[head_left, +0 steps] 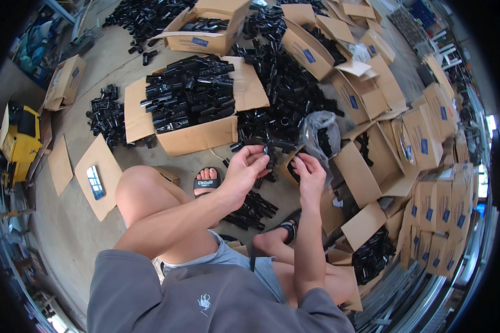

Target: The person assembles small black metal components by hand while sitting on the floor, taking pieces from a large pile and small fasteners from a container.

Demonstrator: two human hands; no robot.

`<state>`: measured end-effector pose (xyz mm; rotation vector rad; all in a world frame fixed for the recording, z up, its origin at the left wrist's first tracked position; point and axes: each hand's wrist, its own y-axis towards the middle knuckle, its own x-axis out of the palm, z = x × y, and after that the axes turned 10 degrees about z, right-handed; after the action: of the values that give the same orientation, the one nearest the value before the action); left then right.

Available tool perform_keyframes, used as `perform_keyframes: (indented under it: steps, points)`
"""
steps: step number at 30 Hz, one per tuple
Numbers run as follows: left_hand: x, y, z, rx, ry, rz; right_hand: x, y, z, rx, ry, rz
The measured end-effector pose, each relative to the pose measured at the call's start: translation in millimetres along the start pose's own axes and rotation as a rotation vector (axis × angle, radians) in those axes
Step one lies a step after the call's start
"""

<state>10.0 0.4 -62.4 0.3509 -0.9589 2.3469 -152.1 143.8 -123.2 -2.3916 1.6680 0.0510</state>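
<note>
My left hand [246, 171] is closed, thumb and fingers pinching a glossy black tubular part [268, 159]. To its right, my right hand [310, 174] is also closed in a pinch; whatever lies between its fingertips is too small and dark to make out. Both hands are raised in front of my knees, a short gap apart. Beyond them stands an open cardboard box [200, 136] heaped with similar black parts [191, 91]. A clear plastic bag [320, 133] with dark pieces sits just past my right hand. More black parts [254, 211] lie on the floor below my hands.
Loose black parts [283, 83] cover the floor ahead. Several open cartons [366, 166] crowd the right side, beside stacked closed boxes [434, 205]. A phone [95, 182] rests on flat cardboard [106, 202] at left, near a yellow machine [21, 145].
</note>
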Motion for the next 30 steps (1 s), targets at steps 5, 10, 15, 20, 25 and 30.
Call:
perform_keyframes:
  steps: [5, 10, 15, 20, 25, 30]
  points:
    - [8, -6, 1, 0.049, 0.009, 0.023, 49, -52, -53, -0.123, 0.232, 0.021]
    - [10, -11, 4, 0.078, -0.038, 0.069, 68, -66, -57, -0.115, 0.306, 0.152]
    - [8, -8, 0, 0.199, -0.038, 0.081, 81, -74, -61, -0.151, 0.325, 0.204]
    - [6, -8, 0, 0.244, -0.052, 0.095, 91, -75, -59, -0.151, 0.326, 0.235]
    - [2, -6, -3, 0.27, -0.04, 0.127, 95, -76, -53, -0.1, 0.333, 0.234]
    - [-1, -3, -5, 0.261, -0.012, 0.146, 95, -77, -52, -0.054, 0.316, 0.219]
